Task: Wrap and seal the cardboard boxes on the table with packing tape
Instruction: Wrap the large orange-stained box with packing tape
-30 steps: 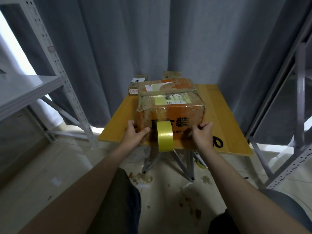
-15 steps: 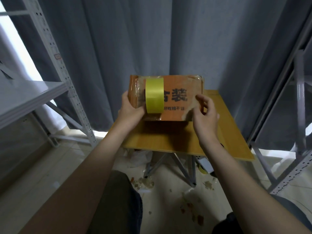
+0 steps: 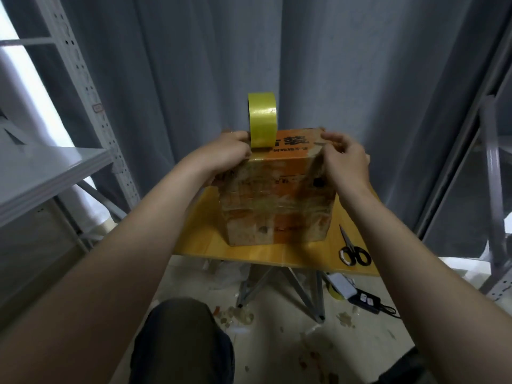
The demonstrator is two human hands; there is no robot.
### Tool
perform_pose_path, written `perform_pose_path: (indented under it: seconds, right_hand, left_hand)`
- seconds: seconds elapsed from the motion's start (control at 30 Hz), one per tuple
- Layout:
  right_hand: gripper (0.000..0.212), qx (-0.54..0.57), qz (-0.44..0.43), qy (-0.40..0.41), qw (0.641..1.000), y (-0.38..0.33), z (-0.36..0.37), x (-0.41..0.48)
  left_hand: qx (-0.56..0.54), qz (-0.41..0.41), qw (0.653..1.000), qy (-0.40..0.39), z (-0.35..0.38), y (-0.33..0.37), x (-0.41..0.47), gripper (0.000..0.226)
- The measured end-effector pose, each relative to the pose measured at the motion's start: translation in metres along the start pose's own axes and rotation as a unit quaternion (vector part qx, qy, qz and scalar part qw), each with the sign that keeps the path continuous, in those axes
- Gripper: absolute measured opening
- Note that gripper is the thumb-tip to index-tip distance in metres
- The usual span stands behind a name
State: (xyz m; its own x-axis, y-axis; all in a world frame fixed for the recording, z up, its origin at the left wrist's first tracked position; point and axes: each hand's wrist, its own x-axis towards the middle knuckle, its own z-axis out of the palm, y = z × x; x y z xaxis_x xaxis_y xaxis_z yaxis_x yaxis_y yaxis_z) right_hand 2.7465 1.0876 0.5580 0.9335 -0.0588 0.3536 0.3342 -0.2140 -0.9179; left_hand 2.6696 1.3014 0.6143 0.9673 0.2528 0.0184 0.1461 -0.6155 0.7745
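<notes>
Both hands grip the cardboard box (image 3: 277, 206), aloft earlier, now standing on the table (image 3: 304, 253). Our left hand (image 3: 224, 153) curls round its top left corner beside the tape roll (image 3: 262, 120), now poking above; our right hand (image 3: 346, 159) pinches the top right corner.

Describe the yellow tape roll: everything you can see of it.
The tape roll is glossy yellow-green with a wide band, and looks like plastic packing tape. It stands upright on edge on the top face of the cardboard box, near that face's left end. Its outer band faces the camera, so the core is hidden. Its lower end meets the box top, where it seems stuck down. The left hand, gripping the box's upper left edge, touches the roll's lower left side.
</notes>
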Motion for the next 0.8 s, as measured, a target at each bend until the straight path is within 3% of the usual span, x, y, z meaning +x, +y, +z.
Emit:
perform_pose_path:
  seconds: [0.1,0.17,0.27,0.33,0.43,0.5,0.57,0.67,0.8]
  right_hand:
    - [0.031,-0.028,0.003,-0.008,1.000,-0.007,0.007,0.014]
    - [0.031,-0.114,-0.012,-0.009,0.993,-0.016,0.017,0.020]
    - [0.037,-0.206,-0.098,-0.021,0.973,-0.033,0.036,0.022]
    - [0.040,-0.125,-0.138,-0.081,0.979,-0.050,0.055,0.020]
    - [0.037,-0.017,-0.084,-0.164,0.983,-0.073,0.082,0.019]
    - [0.024,-0.039,-0.079,-0.177,0.980,-0.077,0.094,0.022]
    - [0.030,-0.071,-0.072,-0.173,0.980,-0.076,0.097,0.026]
    - [0.043,-0.104,-0.060,-0.166,0.979,-0.073,0.097,0.029]
    - [0.044,-0.067,-0.081,-0.148,0.983,-0.076,0.098,0.025]
  left_hand:
    - [-0.008,-0.023,1.000,0.000,-0.002,-0.002,0.014,0.033]
    - [0.000,-0.027,1.000,0.012,-0.005,-0.005,0.021,0.034]
    - [0.027,-0.034,0.999,-0.007,-0.014,-0.011,0.029,0.035]
    - [0.041,-0.030,0.998,-0.027,-0.018,-0.017,0.031,0.047]
    - [0.100,0.009,0.995,-0.018,-0.018,-0.027,0.038,0.063]
    - [0.174,0.041,0.984,0.015,-0.018,-0.036,0.043,0.072]
    - [0.208,0.104,0.971,0.044,-0.016,-0.046,0.044,0.075]
    - [0.164,0.196,0.966,0.047,-0.012,-0.060,0.047,0.066]
    - [0.136,0.211,0.966,0.058,-0.013,-0.063,0.049,0.065]
